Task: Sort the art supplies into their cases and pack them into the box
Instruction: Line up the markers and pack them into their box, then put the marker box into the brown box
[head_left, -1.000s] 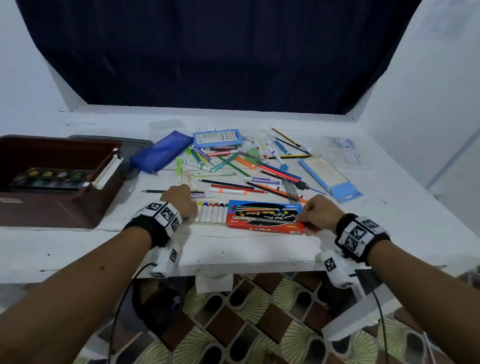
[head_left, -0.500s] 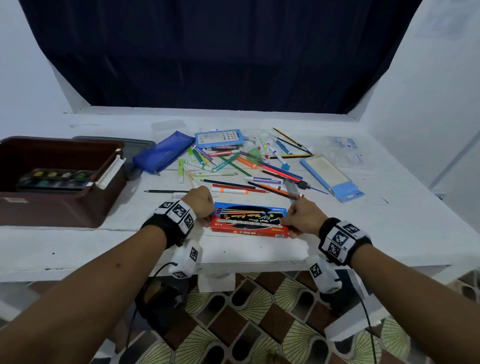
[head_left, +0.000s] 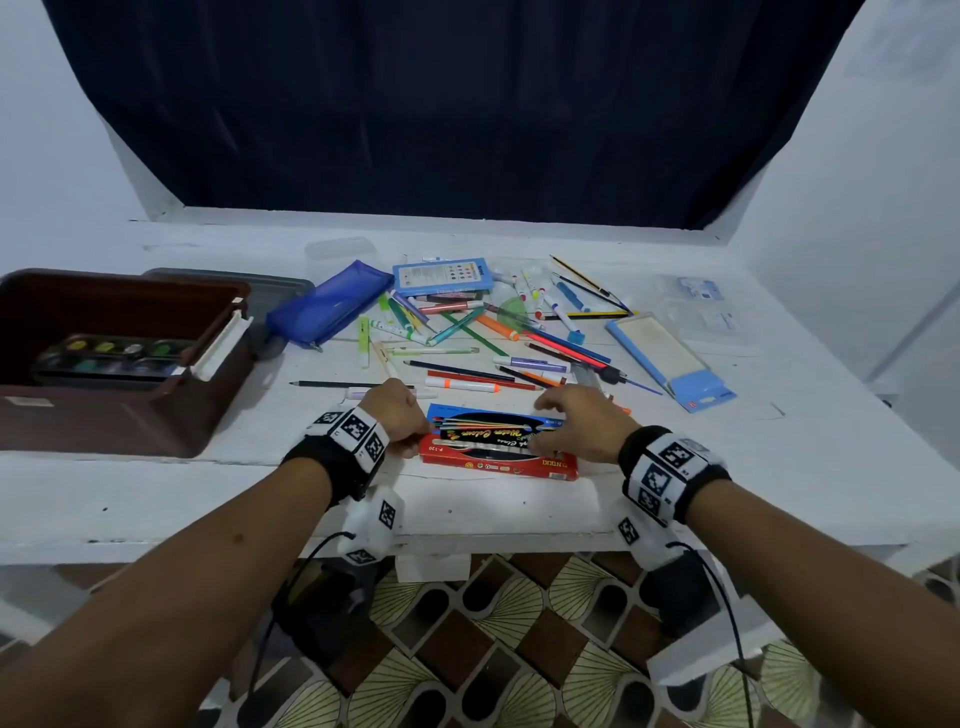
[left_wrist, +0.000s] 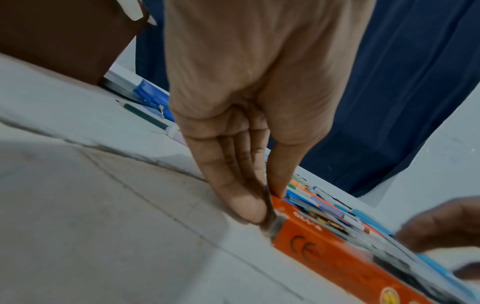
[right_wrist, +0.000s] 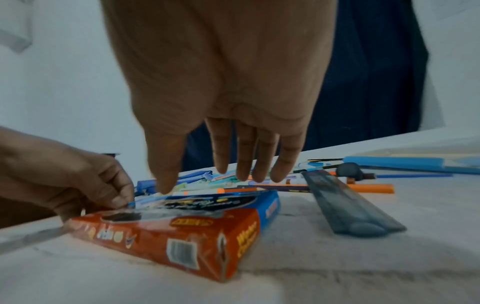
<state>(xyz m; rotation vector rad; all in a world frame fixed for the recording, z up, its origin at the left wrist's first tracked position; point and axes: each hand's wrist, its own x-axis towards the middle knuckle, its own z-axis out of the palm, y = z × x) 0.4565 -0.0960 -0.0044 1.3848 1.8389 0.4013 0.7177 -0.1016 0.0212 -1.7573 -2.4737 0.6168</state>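
The paint box (head_left: 497, 446) lies low at the frame's centre, long axis left-right, script seemingly reading "Water Colours". The left hand (head_left: 396, 410) pinches its left end; the right hand (head_left: 581, 420) hovers over it, fingers spread, holding nothing.

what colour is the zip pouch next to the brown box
Blue, a slightly see-through mesh look. The pouch shows best in the head view.

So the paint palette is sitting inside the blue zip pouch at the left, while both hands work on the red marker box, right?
Not quite. The head view shows the paint palette sitting inside the brown box, not the blue zip pouch. The left hand and right hand do work on the red marker box.
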